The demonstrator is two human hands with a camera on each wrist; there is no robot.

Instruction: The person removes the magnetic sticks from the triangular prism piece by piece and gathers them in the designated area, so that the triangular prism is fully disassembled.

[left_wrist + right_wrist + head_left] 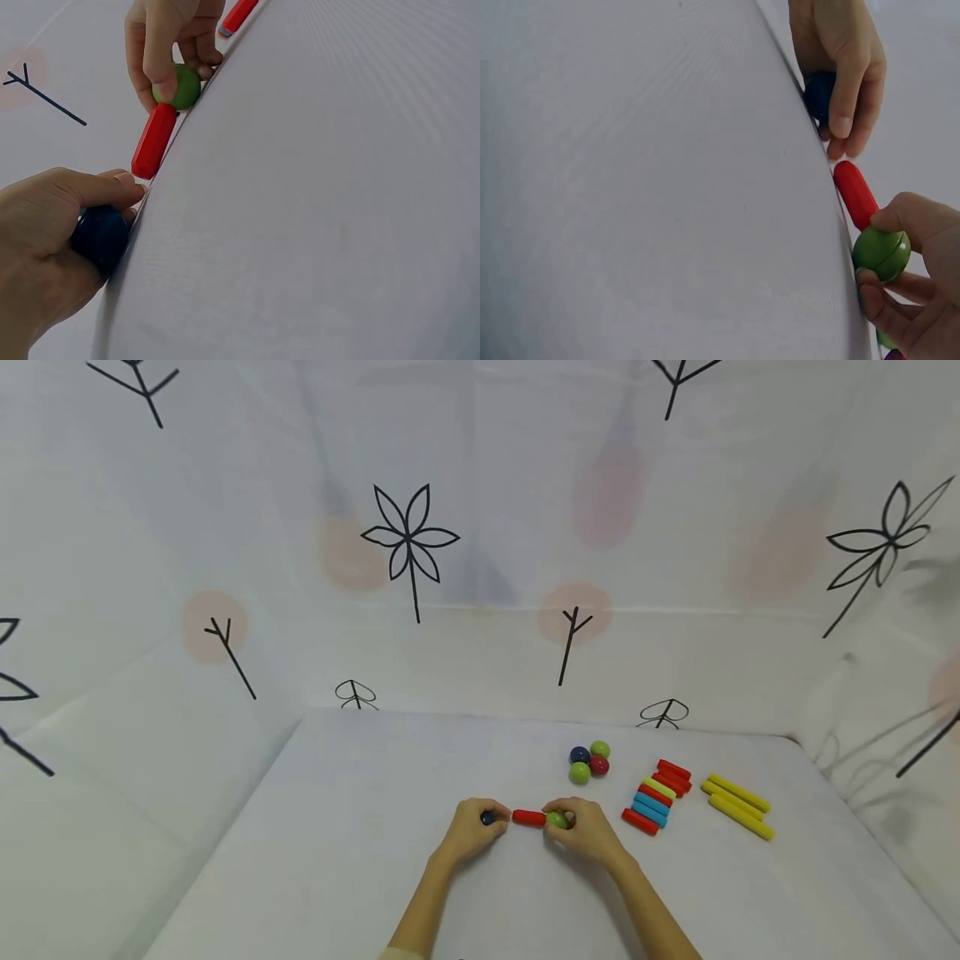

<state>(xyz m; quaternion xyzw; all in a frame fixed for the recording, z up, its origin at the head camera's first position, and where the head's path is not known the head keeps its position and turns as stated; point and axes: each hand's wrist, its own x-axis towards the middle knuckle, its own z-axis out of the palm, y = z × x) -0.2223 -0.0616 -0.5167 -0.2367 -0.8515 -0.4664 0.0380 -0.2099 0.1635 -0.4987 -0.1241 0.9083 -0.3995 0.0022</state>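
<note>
My left hand [468, 831] holds a dark blue ball [100, 238] tucked inside the curl of its fingers, low over the white surface. Between the two hands lies a short red faceted stick [528, 817]. Its right end meets a green ball [883, 250], which my right hand [594, 831] pinches between thumb and fingers. Whether stick and ball are joined cannot be told. The stick's other end points at the left fingertips, very close to them; in the right wrist view a small gap shows there.
Behind the right hand sit two green balls [580, 773], a dark blue ball [579, 755] and a red ball [599, 765]. Farther right lie several short red, blue and yellow sticks [650, 807], then long yellow sticks [741, 817]. A patterned white cloth [480, 660] hangs behind the table.
</note>
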